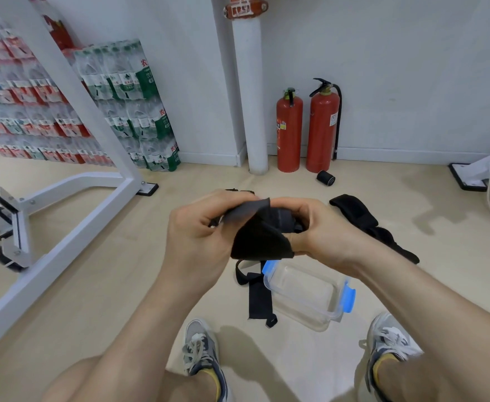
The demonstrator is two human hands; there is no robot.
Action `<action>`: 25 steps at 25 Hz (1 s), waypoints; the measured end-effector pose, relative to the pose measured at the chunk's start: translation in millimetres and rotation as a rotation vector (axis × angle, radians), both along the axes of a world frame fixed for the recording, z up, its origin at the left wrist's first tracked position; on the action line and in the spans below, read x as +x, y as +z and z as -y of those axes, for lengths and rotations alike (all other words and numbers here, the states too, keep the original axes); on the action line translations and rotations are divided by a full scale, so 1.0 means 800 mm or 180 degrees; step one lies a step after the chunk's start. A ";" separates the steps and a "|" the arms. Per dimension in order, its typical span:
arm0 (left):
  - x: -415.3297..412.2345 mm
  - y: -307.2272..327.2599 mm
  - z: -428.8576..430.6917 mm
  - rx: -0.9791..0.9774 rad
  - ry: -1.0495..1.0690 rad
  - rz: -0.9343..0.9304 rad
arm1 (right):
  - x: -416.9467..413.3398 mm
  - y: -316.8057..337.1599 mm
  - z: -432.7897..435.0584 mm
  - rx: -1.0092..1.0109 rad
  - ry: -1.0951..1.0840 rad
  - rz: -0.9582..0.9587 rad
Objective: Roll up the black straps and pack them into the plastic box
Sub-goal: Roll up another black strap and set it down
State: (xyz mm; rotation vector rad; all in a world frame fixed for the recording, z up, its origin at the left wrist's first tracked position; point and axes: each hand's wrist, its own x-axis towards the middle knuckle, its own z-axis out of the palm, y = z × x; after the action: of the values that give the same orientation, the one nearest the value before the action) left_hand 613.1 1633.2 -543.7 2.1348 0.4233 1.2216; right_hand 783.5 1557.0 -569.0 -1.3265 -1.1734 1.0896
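Black woven fabric strap (pixel 259 233), partly bunched and folded, is being held up between both hands above the pale beige floor (pixel 93 285). The left hand (pixel 200 227) is pinching one grey-looking flap of it between curled fingers and thumb, while the right hand (pixel 322 227) is gripping the rolled end, fingers curled round it. Just below the hands, a clear rectangular plastic box with blue clips (pixel 336 314) is sitting on the floor between the person's two grey lace-up sneakers (pixel 201 349). A narrower black strip (pixel 259 300) is showing at the box's left edge; whether it is hanging from the held strap or lying loose cannot be told. A second wide black strap (pixel 365 219) is lying stretched on the floor to the right, partly hidden by the right forearm. Farther back, a small rolled-up black strap (pixel 325 177) is lying near two red fire extinguishers (pixel 289 132) that are standing against the white wall beside a white pipe (pixel 252 97). Shrink-wrapped packs of bottled water (pixel 127 105) are leaning in stacks at the left, behind a white metal frame (pixel 64 216).
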 end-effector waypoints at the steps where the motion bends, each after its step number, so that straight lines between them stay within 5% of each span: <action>1: 0.000 0.000 -0.002 0.0083 0.0127 0.0025 | -0.003 0.000 0.001 0.0040 0.0055 0.0084; 6: 0.015 -0.010 -0.015 -0.1011 0.0691 -0.0106 | -0.016 0.009 0.005 0.0302 0.0150 0.0574; 11: 0.016 -0.022 -0.022 -0.0297 0.0836 -0.0775 | -0.009 0.016 0.010 0.0225 0.0084 0.1143; 21: 0.015 -0.034 -0.018 0.1067 0.0941 -0.0433 | 0.011 0.025 0.020 -0.0899 0.0771 -0.0919; 25: 0.013 -0.034 -0.023 0.1937 0.0915 -0.0407 | 0.002 0.020 0.014 -0.0822 0.0257 -0.1584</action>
State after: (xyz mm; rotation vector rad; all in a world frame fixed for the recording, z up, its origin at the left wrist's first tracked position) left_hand 623.8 1651.5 -570.6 2.7508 0.4680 1.5229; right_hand 785.2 1545.8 -552.6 -1.1095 -0.7372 1.5623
